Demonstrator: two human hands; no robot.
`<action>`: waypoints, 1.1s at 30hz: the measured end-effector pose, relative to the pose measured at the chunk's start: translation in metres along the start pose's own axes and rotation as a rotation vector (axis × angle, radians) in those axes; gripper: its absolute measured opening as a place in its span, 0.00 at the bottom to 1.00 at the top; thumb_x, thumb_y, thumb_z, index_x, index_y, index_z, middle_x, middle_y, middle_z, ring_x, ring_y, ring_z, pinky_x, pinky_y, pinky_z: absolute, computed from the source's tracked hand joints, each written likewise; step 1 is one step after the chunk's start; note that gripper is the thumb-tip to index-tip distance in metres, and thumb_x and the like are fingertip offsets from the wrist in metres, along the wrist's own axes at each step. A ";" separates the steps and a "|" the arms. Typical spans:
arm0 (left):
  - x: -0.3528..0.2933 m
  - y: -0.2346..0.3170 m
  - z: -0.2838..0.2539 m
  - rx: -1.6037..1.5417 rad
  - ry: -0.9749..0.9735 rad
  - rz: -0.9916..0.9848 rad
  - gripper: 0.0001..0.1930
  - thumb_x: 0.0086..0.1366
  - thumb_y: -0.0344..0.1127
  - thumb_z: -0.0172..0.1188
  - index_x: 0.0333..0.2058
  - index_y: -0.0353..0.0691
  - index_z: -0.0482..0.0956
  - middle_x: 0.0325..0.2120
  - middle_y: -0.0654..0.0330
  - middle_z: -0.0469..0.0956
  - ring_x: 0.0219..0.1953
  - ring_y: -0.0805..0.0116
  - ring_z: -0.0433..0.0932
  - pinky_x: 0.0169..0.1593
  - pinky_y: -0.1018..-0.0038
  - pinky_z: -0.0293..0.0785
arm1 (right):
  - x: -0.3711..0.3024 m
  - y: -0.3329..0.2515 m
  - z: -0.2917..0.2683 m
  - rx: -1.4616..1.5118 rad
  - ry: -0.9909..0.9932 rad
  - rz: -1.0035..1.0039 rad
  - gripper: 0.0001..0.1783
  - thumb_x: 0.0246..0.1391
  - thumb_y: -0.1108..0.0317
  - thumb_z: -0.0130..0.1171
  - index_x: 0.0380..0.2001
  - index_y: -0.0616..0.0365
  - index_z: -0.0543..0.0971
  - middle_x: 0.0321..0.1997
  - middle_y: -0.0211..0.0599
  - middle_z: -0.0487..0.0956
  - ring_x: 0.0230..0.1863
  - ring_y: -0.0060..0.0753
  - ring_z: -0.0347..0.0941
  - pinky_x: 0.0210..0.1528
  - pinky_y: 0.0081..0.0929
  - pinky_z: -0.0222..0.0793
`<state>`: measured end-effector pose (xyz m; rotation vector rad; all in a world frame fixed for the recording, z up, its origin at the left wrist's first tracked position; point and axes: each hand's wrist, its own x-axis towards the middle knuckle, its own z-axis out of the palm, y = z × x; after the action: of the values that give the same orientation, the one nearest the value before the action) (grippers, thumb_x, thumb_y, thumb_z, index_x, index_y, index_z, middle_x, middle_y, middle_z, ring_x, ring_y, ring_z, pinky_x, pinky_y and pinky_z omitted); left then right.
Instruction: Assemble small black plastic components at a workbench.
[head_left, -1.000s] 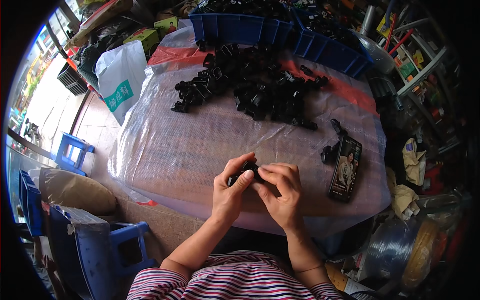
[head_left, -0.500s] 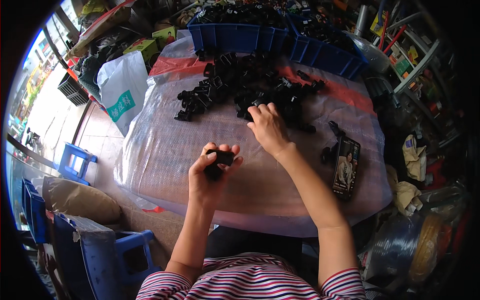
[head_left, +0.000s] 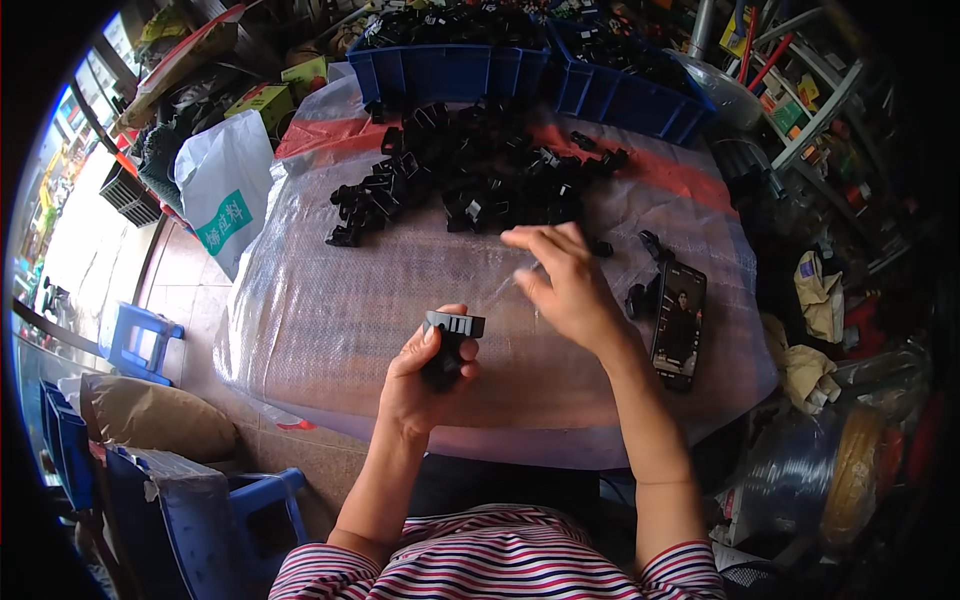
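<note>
My left hand (head_left: 410,394) is closed around a black plastic part (head_left: 455,326) with a flat, blocky top, held upright above the near half of the covered table (head_left: 310,320). What the part is for cannot be made out. To the right of it, my right hand (head_left: 577,290) hangs over the table with its fingers stretched out and the thumb apart. Nothing shows in that hand, though its fingertips are a little blurred. Just beyond them lies a loose heap of similar small black plastic parts (head_left: 480,185).
Two blue bins (head_left: 450,78) full of black parts stand at the table's far edge. A phone (head_left: 680,325) with a lit screen lies at the right, beside a few black pieces (head_left: 640,298). A white bag (head_left: 222,185) and blue stool (head_left: 140,342) are left.
My right hand has drawn back from the heap toward me, its fingers now stretched out. The left hand has turned the black part and moved slightly right. The whole view has shifted a little.
</note>
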<state>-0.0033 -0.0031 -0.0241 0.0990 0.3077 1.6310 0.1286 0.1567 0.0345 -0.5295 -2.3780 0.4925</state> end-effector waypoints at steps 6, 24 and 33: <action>-0.004 0.000 0.010 0.389 0.063 0.181 0.24 0.55 0.29 0.61 0.51 0.35 0.67 0.42 0.52 0.72 0.45 0.56 0.74 0.38 0.69 0.79 | 0.021 0.048 0.031 -0.490 -0.064 0.008 0.14 0.38 0.67 0.66 0.32 0.54 0.77 0.36 0.31 0.74 0.41 0.37 0.67 0.47 0.33 0.59; -0.001 0.000 0.012 0.584 0.047 0.231 0.20 0.54 0.26 0.60 0.48 0.33 0.70 0.45 0.50 0.73 0.49 0.57 0.73 0.46 0.63 0.77 | -0.007 0.028 0.040 -0.201 0.137 0.130 0.10 0.39 0.80 0.62 0.24 0.63 0.70 0.34 0.45 0.70 0.31 0.49 0.71 0.32 0.36 0.67; -0.004 -0.001 0.009 0.540 0.077 0.220 0.17 0.55 0.26 0.61 0.44 0.36 0.72 0.40 0.55 0.75 0.43 0.65 0.75 0.46 0.68 0.76 | -0.041 -0.047 0.006 0.802 0.112 0.300 0.15 0.46 0.76 0.65 0.38 0.65 0.74 0.39 0.37 0.77 0.41 0.25 0.74 0.46 0.24 0.71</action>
<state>0.0005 -0.0059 -0.0157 0.4948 0.8159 1.7325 0.1426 0.0954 0.0317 -0.5067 -1.7839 1.4165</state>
